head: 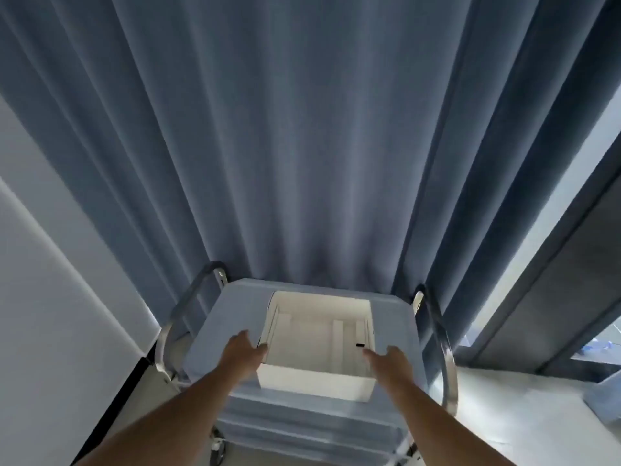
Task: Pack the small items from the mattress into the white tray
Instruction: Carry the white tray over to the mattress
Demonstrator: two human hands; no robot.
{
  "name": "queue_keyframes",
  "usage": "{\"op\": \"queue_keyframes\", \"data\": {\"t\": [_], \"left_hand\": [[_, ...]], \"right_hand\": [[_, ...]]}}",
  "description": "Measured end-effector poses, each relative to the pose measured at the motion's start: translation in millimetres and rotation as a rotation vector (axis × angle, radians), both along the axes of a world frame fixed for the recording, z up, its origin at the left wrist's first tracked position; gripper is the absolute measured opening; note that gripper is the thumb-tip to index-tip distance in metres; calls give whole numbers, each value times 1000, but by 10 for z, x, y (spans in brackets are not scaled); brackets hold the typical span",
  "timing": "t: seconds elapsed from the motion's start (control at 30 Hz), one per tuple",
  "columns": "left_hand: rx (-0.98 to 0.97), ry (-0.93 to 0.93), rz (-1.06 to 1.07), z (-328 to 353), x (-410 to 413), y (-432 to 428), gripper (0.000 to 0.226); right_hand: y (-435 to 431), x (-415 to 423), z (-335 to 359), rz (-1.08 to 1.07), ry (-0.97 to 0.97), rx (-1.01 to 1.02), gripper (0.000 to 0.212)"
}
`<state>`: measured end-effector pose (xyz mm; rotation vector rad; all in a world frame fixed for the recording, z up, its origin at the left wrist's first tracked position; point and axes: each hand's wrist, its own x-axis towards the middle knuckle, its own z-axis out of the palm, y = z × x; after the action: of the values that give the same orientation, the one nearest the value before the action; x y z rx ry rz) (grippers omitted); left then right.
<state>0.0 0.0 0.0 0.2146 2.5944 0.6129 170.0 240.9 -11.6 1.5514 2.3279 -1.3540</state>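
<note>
Where the open-topped white rectangular tray (316, 381) sits, on the top shelf of a pale blue plastic trolley (228, 307), both of the person's bare hands are at its sides. The tray stands upright near the shelf's front edge, and its floor shows pale raised strips running front to back. A tiny black item (360, 345) lies inside, close to the right wall; the blur hides what it is.

The left hand (245, 351) lies against the outside of the tray's left wall near the front corner, fingers close together with their tips at the rim. Whether they curl over that rim, I cannot tell. The right hand (391, 363) reaches towards the right wall with its fingers straight and only narrowly spread, the tips at or just beside the rim, holding nothing.

Curved silver metal rails (448, 364) stand at both ends of the trolley, and more blue shelves (302, 422) show below the top one. Behind hangs a long blue-grey pleated curtain (302, 146). A plain white wall (50, 264) lies to the left, and pale flooring (504, 415) to the right.
</note>
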Motion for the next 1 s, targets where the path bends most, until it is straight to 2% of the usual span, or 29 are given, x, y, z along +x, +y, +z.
{"op": "queue_keyframes", "data": {"t": [0.13,0.27,0.4,0.5,0.63,0.77,1.0], "left_hand": [[27,-140,51,-164,-384,91,76],[92,-346,105,-400,-577,188,80],[66,-403,115,-525,-725,273,56],[48,-419,86,-603,-811,309,44],[95,-336,-36,-771,-916,355,44],[157,-220,-50,-665,-961,484,42],[275,-76,-137,-43,-1154,1057,36]], "right_hand": [[-107,-311,-106,-86,-49,-114,70],[-193,-485,-269,-141,-134,-135,63],[-150,-553,-369,-216,-186,-135,44],[-80,-559,-436,-260,-224,-136,38],[-94,-597,-532,-308,-285,-83,33],[-176,-552,-530,-282,-296,-10,33],[-66,-405,288,-374,-155,62,33]]}}
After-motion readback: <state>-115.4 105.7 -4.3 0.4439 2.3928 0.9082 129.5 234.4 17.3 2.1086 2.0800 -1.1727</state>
